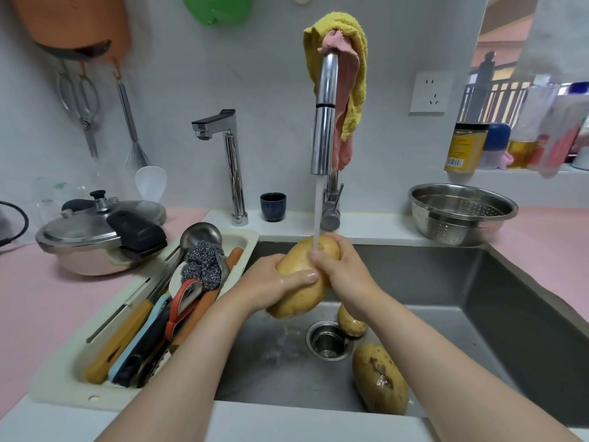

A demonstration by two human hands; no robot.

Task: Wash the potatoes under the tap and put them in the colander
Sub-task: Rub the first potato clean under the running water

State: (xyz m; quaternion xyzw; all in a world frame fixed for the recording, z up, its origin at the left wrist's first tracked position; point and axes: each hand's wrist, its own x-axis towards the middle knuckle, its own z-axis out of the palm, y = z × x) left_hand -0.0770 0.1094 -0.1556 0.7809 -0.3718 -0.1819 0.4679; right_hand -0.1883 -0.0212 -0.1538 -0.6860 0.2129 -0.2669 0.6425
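A large yellow potato (299, 291) is held over the steel sink (446, 291), right under the water stream from the chrome tap (324, 122). My left hand (277, 282) grips its left side with the thumb across the front. Fingers of my right hand (341, 269) curl round the potato's upper right end. Two more potatoes lie on the sink floor: a small one (350, 323) beside the drain, partly hidden by my right wrist, and a bigger, dirt-marked one (381, 378) near the front wall. The steel colander (462, 213) stands on the counter at the right, with nothing in it.
A cream tray (63, 371) of utensils and a scrubber spans the sink's left edge. A pressure cooker (102, 237) sits on the pink counter at the left. A dark cup (272, 206) and a second small tap (234, 173) stand behind the sink. Jars line the right sill.
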